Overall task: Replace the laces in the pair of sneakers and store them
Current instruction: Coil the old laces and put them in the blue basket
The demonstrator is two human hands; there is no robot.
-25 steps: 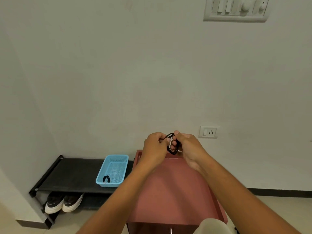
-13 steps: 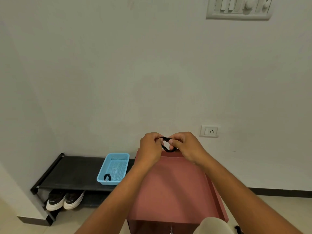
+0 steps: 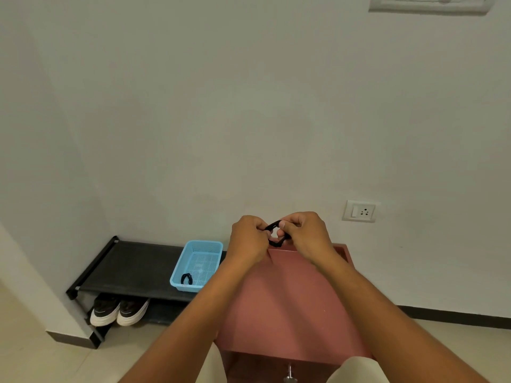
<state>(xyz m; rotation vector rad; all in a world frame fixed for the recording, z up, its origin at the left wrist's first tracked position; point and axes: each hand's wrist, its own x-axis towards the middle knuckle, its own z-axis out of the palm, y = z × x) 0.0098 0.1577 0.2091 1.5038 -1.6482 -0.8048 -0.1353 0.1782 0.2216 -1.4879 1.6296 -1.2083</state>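
Note:
A bundled black lace [image 3: 276,234] hangs between my two hands, above the far edge of a reddish-pink table [image 3: 293,299]. My left hand [image 3: 249,239] pinches its left side and my right hand [image 3: 305,233] pinches its right side. A second coiled black lace [image 3: 187,278] lies in the near end of a light blue basket [image 3: 206,247]. The basket stands on top of a black shoe rack [image 3: 132,265]. A pair of black sneakers with white soles [image 3: 119,310] sits on the rack's lower shelf.
A white wall rises straight ahead with a socket [image 3: 360,211] to the right and a switch panel [image 3: 431,4] at the top. A wall corner juts out at the left. Tiled floor lies below, and my knees show at the bottom edge.
My hands stay on the lace and have turned it slightly between the fingers. The view has tilted down a little, so the switch panel has slid toward the top edge.

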